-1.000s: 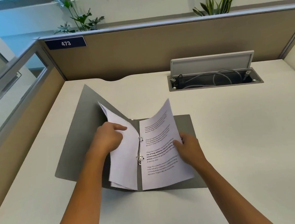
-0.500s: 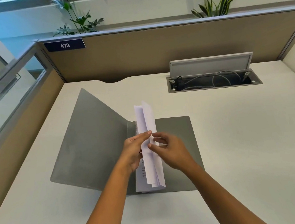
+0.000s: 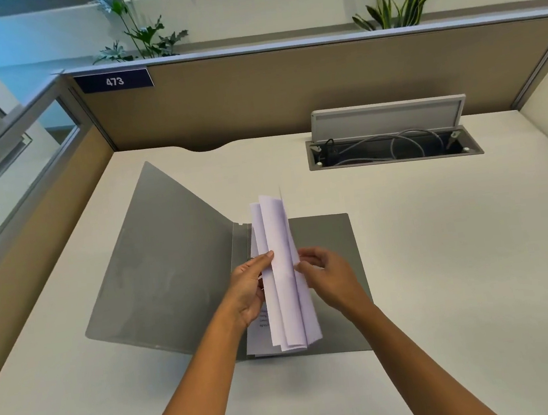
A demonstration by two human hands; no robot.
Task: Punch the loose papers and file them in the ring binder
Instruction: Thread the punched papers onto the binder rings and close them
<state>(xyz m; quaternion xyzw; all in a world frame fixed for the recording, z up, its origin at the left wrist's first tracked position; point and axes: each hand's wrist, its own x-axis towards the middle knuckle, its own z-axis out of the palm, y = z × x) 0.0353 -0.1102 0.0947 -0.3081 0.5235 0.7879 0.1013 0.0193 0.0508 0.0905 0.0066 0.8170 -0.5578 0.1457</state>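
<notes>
A grey ring binder (image 3: 169,265) lies open on the white desk (image 3: 446,272), its left cover tilted up. Several white printed sheets (image 3: 282,275) stand upright on edge over the binder's spine, pressed together into one bundle. My left hand (image 3: 249,288) holds the bundle from its left side, thumb on the paper. My right hand (image 3: 329,276) pinches it from the right. The rings are hidden behind the sheets and my hands.
An open cable tray (image 3: 393,149) with grey cables and a raised lid is set into the desk at the back right. Tan partition walls (image 3: 252,96) enclose the desk; a "473" label (image 3: 114,81) sits at the back left. Plants stand behind the partition.
One second ago the sheets were spread apart to left and right with the rings showing. My hands have since brought both halves together upright; in the last half second they barely moved.
</notes>
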